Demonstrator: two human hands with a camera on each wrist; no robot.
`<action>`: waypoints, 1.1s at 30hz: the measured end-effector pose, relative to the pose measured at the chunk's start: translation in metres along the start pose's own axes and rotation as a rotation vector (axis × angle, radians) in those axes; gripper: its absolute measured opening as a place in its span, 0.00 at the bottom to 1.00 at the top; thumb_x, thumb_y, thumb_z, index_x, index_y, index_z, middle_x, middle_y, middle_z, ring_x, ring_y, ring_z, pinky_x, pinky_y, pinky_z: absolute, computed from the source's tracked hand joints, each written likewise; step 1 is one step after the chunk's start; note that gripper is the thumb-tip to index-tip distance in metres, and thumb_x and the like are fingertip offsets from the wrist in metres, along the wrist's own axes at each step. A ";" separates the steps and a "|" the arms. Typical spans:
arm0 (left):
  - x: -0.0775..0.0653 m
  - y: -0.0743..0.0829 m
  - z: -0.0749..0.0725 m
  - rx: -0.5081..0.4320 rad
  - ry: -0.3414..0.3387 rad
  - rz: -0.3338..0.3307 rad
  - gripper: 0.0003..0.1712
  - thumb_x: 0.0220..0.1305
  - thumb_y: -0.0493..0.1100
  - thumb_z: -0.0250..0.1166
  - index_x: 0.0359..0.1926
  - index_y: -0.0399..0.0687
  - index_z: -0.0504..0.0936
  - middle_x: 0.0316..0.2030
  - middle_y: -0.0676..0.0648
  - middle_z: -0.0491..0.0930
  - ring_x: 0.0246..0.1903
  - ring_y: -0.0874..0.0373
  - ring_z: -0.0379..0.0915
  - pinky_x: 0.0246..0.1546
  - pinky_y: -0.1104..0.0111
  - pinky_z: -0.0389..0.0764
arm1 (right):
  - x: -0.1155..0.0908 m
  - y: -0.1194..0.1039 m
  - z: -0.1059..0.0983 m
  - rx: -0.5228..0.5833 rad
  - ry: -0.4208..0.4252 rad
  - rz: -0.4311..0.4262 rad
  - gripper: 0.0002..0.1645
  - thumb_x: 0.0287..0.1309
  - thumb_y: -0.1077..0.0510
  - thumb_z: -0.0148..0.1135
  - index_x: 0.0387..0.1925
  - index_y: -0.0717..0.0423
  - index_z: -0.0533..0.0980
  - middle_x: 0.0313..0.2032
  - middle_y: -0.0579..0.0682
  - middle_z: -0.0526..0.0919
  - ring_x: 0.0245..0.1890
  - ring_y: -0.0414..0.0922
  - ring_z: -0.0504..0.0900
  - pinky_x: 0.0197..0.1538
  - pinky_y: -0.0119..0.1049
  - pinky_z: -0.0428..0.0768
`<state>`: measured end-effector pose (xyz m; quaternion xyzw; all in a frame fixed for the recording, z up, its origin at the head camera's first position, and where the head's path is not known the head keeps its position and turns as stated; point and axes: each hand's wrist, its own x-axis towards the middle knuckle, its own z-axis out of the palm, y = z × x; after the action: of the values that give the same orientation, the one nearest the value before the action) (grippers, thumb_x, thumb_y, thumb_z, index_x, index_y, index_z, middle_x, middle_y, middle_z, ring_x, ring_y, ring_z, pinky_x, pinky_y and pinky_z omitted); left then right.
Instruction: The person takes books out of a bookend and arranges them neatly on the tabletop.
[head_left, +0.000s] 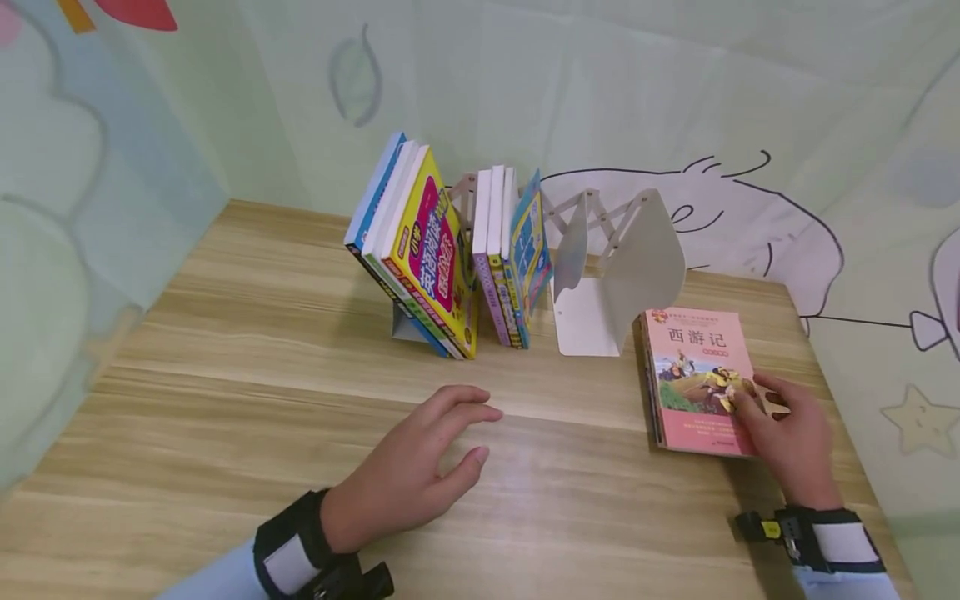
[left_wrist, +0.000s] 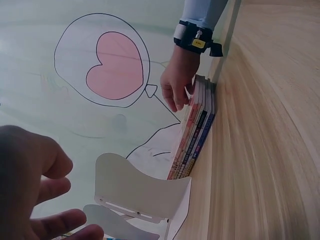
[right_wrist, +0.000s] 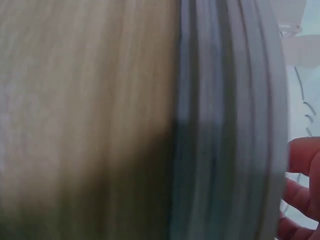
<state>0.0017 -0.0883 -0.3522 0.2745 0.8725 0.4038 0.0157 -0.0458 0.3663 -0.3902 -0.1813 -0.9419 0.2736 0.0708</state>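
Note:
A pink-covered book point(head_left: 701, 333) lies on top of a stack near the table's right side. My right hand point(head_left: 798, 442) pinches its right edge, the thumb over the cover. In the right wrist view, fingertips show beside the blurred page edges point(right_wrist: 225, 120); in the left wrist view, the stack's coloured spines point(left_wrist: 192, 142) are visible. My left hand point(head_left: 412, 458) hovers over the table, fingers loosely bent and holding nothing. Behind it stands an expandable bookend rack point(head_left: 588, 321) with pale metal plates. A yellow book point(head_left: 431, 254) leans with others in its left part.
Thinner books point(head_left: 498, 250) stand in the rack's middle section, with a blue book point(head_left: 531, 242) tilted beside them. A curved end plate point(head_left: 648, 258) rises just left of the stack. The wooden table point(head_left: 210, 375) meets a cartoon-printed wall covering point(head_left: 480, 92).

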 end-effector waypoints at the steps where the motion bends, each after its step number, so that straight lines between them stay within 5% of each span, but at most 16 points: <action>1: 0.000 0.000 0.000 0.001 -0.001 -0.001 0.20 0.69 0.47 0.63 0.60 0.53 0.78 0.64 0.51 0.71 0.63 0.58 0.70 0.63 0.56 0.76 | -0.002 -0.002 -0.001 -0.010 0.025 -0.029 0.31 0.67 0.48 0.61 0.64 0.63 0.74 0.63 0.66 0.74 0.60 0.64 0.72 0.56 0.60 0.75; 8: 0.001 0.000 0.000 0.019 -0.003 -0.025 0.21 0.68 0.48 0.63 0.61 0.53 0.78 0.64 0.51 0.71 0.64 0.58 0.68 0.65 0.56 0.75 | -0.022 -0.030 -0.006 0.007 0.026 -0.263 0.29 0.67 0.52 0.62 0.63 0.66 0.72 0.58 0.68 0.75 0.54 0.63 0.73 0.52 0.60 0.74; 18: 0.001 -0.002 0.001 0.046 0.029 -0.007 0.21 0.67 0.47 0.64 0.60 0.52 0.78 0.63 0.49 0.71 0.64 0.56 0.66 0.65 0.55 0.74 | -0.050 -0.079 0.013 0.116 -0.083 -0.598 0.28 0.59 0.62 0.69 0.60 0.62 0.73 0.56 0.58 0.79 0.52 0.53 0.77 0.52 0.32 0.73; 27: 0.003 -0.003 0.003 0.035 0.038 0.000 0.24 0.67 0.48 0.64 0.63 0.53 0.76 0.64 0.48 0.69 0.66 0.55 0.64 0.66 0.53 0.72 | -0.081 -0.114 0.031 0.105 -0.200 -0.780 0.37 0.53 0.59 0.74 0.64 0.57 0.70 0.58 0.51 0.77 0.54 0.44 0.74 0.52 0.40 0.78; 33: 0.003 -0.003 0.003 0.043 0.054 0.011 0.26 0.66 0.49 0.65 0.64 0.52 0.76 0.65 0.47 0.69 0.66 0.55 0.64 0.65 0.53 0.72 | -0.096 -0.128 0.036 0.086 -0.258 -0.845 0.39 0.55 0.52 0.74 0.67 0.51 0.68 0.62 0.47 0.74 0.61 0.44 0.72 0.62 0.42 0.74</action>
<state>-0.0018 -0.0858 -0.3559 0.2685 0.8797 0.3922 -0.0162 -0.0045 0.2120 -0.3541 0.2585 -0.9221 0.2802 0.0659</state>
